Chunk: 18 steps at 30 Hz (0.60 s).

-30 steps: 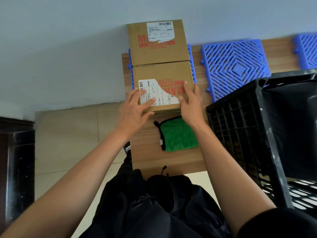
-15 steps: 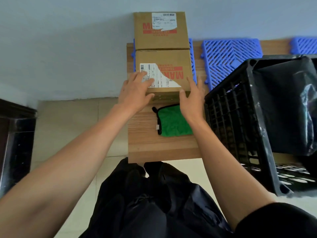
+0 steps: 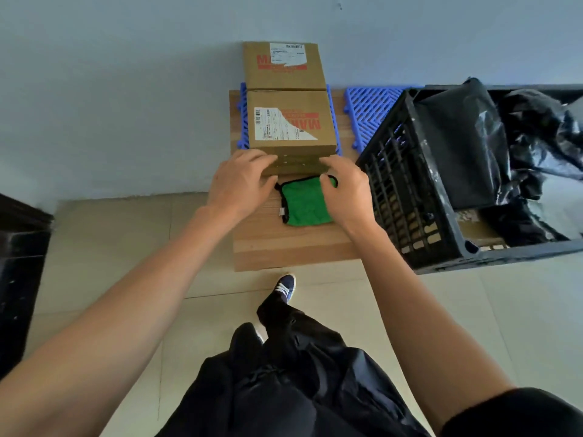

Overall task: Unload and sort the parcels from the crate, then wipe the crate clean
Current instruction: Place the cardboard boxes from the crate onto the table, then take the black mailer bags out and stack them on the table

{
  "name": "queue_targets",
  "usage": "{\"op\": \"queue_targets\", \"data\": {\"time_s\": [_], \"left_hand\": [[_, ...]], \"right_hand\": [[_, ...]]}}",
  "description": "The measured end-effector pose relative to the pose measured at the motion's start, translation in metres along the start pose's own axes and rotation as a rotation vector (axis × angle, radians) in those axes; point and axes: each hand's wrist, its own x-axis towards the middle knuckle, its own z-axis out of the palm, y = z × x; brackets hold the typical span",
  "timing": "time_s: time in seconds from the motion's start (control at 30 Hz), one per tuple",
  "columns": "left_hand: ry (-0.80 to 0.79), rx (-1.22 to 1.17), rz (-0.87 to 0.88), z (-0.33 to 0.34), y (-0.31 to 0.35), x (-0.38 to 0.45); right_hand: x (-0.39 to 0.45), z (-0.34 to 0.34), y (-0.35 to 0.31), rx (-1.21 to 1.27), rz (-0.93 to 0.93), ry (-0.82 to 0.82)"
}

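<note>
Two brown cardboard parcels lie in a row on a blue grid mat [image 3: 243, 134] at the table's left end: the near parcel [image 3: 291, 127] and the far parcel [image 3: 284, 66] against the wall. My left hand [image 3: 239, 184] and my right hand [image 3: 347, 190] rest with curled fingertips against the near parcel's front face, gripping nothing. A green cloth [image 3: 304, 203] lies between my hands on the table. The black crate [image 3: 407, 197] stands to the right, holding black plastic-wrapped parcels [image 3: 460, 146] and a cardboard one [image 3: 473, 228] at the bottom.
The wooden table [image 3: 284, 247] ends just left of the parcels. A second blue grid mat [image 3: 369, 111] lies between the parcels and the crate. Dark furniture [image 3: 19, 263] stands on the tiled floor at far left. The grey wall is right behind the table.
My hands have slid off the top of the near parcel down to its front face. The parcel now sits flush against the far one.
</note>
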Motion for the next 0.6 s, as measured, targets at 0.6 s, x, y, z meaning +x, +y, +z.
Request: {"op": "queue_targets", "data": {"time_s": [0.6], "left_hand": [[0.071,-0.189,0.246,-0.009,0.200,-0.009]], "right_hand": [[-0.086,-0.198,0.052,0.035,0.019,0.268]]}}
